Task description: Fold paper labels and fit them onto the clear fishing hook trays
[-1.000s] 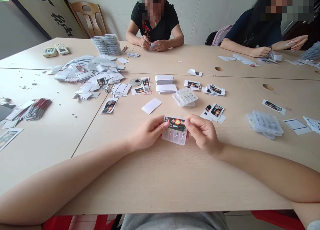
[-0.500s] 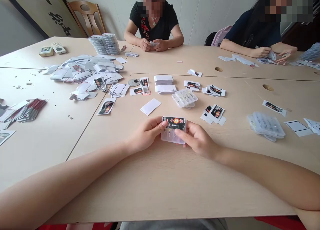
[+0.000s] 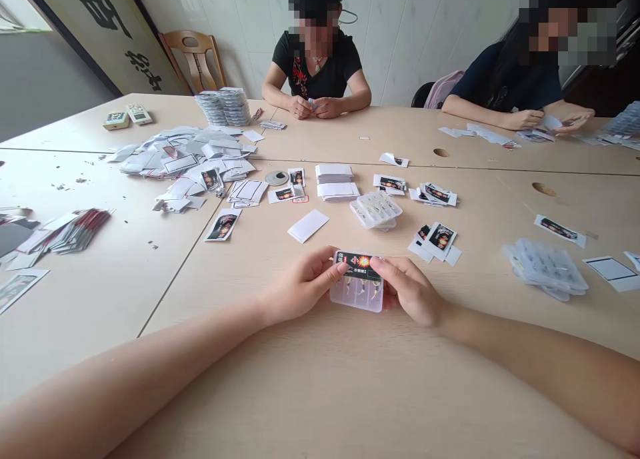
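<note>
Between my two hands is a small clear plastic box (image 3: 356, 298) with compartments, tilted up toward me above the table. Small metal pieces that look like fish hooks show inside it. A black label (image 3: 357, 264) with an orange burst and lettering covers its upper part. My left hand (image 3: 313, 279) grips the box's left side, thumb on the label. My right hand (image 3: 413, 289) holds the right side, its thumb pressing the label near the upper right corner. The fingers behind the box are mostly hidden.
Similar clear boxes lie stacked ahead (image 3: 376, 209) and to the right (image 3: 545, 269). Printed labels (image 3: 441, 239), a blank white card (image 3: 309, 226), white card stacks (image 3: 336, 182) and a large heap of packets (image 3: 185, 152) cover the table (image 3: 300, 379). Two people work across it.
My right thumb has moved up from the box's lower clear part onto the label, uncovering the hooks. The camera view has shifted, so the scene sits lower in the frame.
</note>
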Action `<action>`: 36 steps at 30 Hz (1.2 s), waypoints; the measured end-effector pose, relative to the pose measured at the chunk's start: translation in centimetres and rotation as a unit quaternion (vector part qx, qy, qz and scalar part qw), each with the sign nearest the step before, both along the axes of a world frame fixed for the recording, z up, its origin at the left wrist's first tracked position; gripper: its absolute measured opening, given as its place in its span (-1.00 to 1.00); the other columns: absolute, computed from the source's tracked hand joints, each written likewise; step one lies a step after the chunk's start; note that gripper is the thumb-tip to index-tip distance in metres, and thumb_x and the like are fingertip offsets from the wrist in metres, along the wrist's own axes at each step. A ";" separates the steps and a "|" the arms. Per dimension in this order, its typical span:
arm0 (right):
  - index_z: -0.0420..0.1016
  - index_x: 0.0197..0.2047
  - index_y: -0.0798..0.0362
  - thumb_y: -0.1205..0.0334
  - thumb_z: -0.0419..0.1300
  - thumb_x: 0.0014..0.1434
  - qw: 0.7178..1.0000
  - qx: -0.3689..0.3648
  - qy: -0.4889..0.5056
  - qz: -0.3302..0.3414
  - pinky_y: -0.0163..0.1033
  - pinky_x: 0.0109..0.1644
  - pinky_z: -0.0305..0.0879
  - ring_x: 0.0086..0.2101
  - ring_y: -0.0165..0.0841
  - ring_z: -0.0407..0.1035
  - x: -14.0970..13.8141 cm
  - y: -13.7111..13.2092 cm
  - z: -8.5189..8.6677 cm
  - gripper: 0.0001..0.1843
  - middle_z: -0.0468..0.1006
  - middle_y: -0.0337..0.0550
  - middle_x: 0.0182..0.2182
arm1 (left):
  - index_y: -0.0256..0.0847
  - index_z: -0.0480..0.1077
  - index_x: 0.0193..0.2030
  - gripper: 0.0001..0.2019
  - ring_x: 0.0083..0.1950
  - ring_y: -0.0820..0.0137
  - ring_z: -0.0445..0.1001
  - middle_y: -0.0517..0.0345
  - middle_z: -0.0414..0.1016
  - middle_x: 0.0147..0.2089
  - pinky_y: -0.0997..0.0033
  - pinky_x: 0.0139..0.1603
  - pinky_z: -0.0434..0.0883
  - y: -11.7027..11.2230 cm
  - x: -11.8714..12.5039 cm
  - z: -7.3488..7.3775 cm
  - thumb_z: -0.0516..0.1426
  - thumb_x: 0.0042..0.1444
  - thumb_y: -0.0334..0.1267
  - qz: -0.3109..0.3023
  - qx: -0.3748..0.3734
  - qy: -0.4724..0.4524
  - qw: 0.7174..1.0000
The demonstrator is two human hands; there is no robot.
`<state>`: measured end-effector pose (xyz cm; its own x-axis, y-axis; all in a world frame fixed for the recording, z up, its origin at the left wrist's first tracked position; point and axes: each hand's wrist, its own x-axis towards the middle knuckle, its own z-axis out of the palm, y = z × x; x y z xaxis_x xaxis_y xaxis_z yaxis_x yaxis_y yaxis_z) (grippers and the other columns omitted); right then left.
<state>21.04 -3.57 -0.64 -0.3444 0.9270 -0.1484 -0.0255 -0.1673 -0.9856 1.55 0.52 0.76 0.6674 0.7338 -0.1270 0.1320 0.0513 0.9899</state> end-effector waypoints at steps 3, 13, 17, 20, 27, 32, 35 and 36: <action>0.31 -0.46 0.08 -0.11 0.00 0.25 0.999 -0.033 0.014 0.006 -0.35 -0.53 0.09 -0.58 -0.48 0.18 0.0 0.0 0.3 -0.56 0.29 -0.28 -0.59 | -0.27 0.30 -0.20 -0.73 -0.20 0.39 0.38 0.12 0.41 -0.26 0.43 -0.22 0.31 0.0 -0.1 0.3 0.06 0.21 -0.07 -0.020 -0.028 -0.021 0.999; 0.17 -0.53 0.06 -0.04 0.01 0.26 0.994 0.016 -0.033 0.104 -0.31 -0.48 -0.02 -0.55 -0.47 0.02 0.5 0.2 0.8 -0.57 0.14 -0.32 -0.60 | -0.28 0.23 -0.51 -0.56 -0.54 0.56 0.20 0.27 0.21 -0.57 0.53 -0.52 0.11 -0.3 -0.4 0.0 0.07 0.14 0.08 -0.016 0.006 0.065 0.998; 0.16 -0.56 0.04 -0.01 -0.03 0.27 0.995 -0.003 -0.032 0.093 -0.29 -0.51 -0.03 -0.58 -0.45 0.04 0.5 0.4 0.6 -0.57 0.16 -0.30 -0.63 | -0.27 0.23 -0.52 -0.55 -0.58 0.55 0.25 0.28 0.22 -0.59 0.54 -0.57 0.15 -0.4 -0.4 0.0 0.05 0.15 0.10 -0.003 0.003 0.076 0.997; 0.13 -0.59 0.03 0.00 -0.09 0.28 0.996 -0.006 -0.037 0.087 -0.28 -0.51 -0.01 -0.58 -0.44 0.07 0.7 0.6 0.4 -0.54 0.17 -0.28 -0.65 | -0.27 0.23 -0.54 -0.54 -0.58 0.55 0.26 0.27 0.23 -0.60 0.54 -0.59 0.16 -0.4 -0.5 0.1 0.06 0.13 0.11 -0.001 -0.001 0.074 0.997; 0.35 -0.39 0.06 0.00 -0.06 0.29 0.996 0.021 -0.025 0.088 -0.32 -0.48 0.01 -0.51 -0.46 0.09 0.2 0.4 0.6 -0.62 0.23 -0.27 -0.52 | -0.26 0.16 -0.57 -0.52 -0.63 0.56 0.25 0.27 0.24 -0.64 0.57 -0.62 0.08 -0.4 -0.7 0.1 0.08 0.10 0.13 0.005 0.001 0.085 0.996; 0.38 -0.39 0.09 -0.03 0.08 0.23 0.996 0.086 -0.036 -0.012 -0.33 -0.56 -0.17 -0.62 -0.52 -0.09 1.0 1.1 1.4 -0.65 0.06 -0.37 -0.65 | -0.24 0.24 -0.41 -0.53 -0.63 0.55 0.20 0.31 0.21 -0.66 0.52 -0.58 0.10 -1.0 -0.7 0.1 -0.02 0.16 0.19 0.039 0.035 0.068 0.996; 0.31 -0.49 0.06 0.01 0.14 0.18 0.978 0.125 -0.012 -0.165 -0.33 -0.60 -0.18 -0.68 -0.53 -0.07 2.4 4.6 3.6 -0.66 0.06 -0.38 -0.72 | -0.23 0.31 -0.20 -0.52 -0.59 0.50 0.23 0.32 0.21 -0.64 0.47 -0.49 0.17 -1.2 -0.9 0.2 -0.14 0.23 0.17 0.062 0.050 0.069 0.994; 0.24 -0.56 0.06 0.03 0.18 0.15 0.970 0.134 -0.013 -0.205 -0.34 -0.62 -0.17 -0.69 -0.54 -0.04 2.9 6.4 4.5 -0.63 0.10 -0.36 -0.73 | -0.22 0.31 -0.16 -0.53 -0.57 0.49 0.23 0.32 0.21 -0.63 0.46 -0.47 0.18 -1.2 -1.0 0.2 -0.15 0.24 0.16 0.059 0.046 0.075 0.994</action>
<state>23.95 2.87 3.82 0.0615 0.9917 0.1130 -0.0112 0.1139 -0.9934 0.57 -0.64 0.98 0.5541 0.8192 -0.1481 0.2778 -0.0143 0.9605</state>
